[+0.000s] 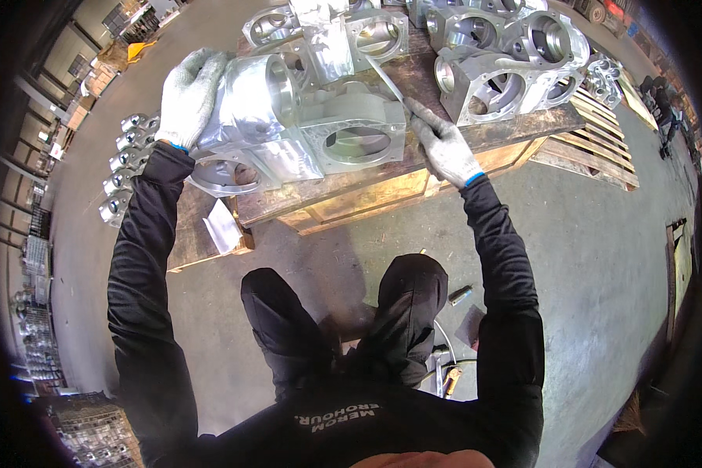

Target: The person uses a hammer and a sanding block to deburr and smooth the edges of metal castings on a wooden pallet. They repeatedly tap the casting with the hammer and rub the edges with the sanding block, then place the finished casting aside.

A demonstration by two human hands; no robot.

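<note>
My left hand (191, 97), in a white work glove, rests over the outer side of a shiny aluminium casting (251, 97), its fingers wrapped over the top. The casting has a wide round bore and sits at the bench's front left. My right hand (447, 148), gloved too, is closed around the near end of a thin, straight metal file (384, 78). The file's far end reaches up and left, towards the opening of a casting behind. Left of that hand is a casting with an oval opening (354, 117); whether the file touches any casting cannot be made out.
More aluminium castings (515, 62) crowd the wooden bench (507, 129) at the right. A slatted pallet (593, 144) lies beyond it. Several castings (118, 183) stand on the floor at left. A hose (447, 339) and small tools lie on the floor near my right leg.
</note>
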